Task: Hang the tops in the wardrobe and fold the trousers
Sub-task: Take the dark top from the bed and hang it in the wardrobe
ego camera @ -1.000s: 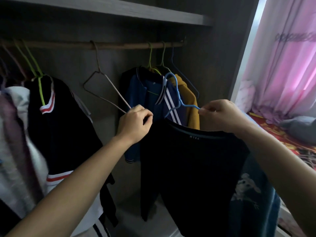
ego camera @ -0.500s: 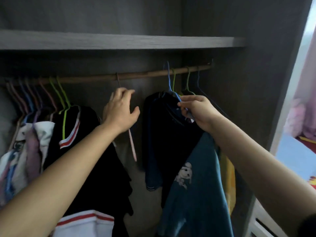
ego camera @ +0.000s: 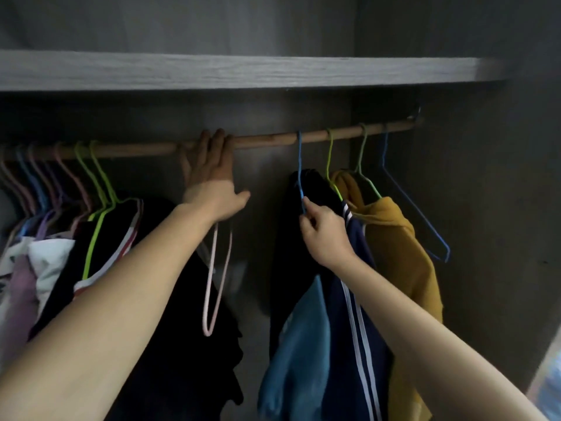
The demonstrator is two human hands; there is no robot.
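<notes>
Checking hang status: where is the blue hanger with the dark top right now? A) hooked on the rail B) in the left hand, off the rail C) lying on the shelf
A: the blue hanger hooks over the rail, the right hand pinching its neck above the dark top.

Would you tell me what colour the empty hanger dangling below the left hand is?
Pale pink hanger, clearest in the head view.
</notes>
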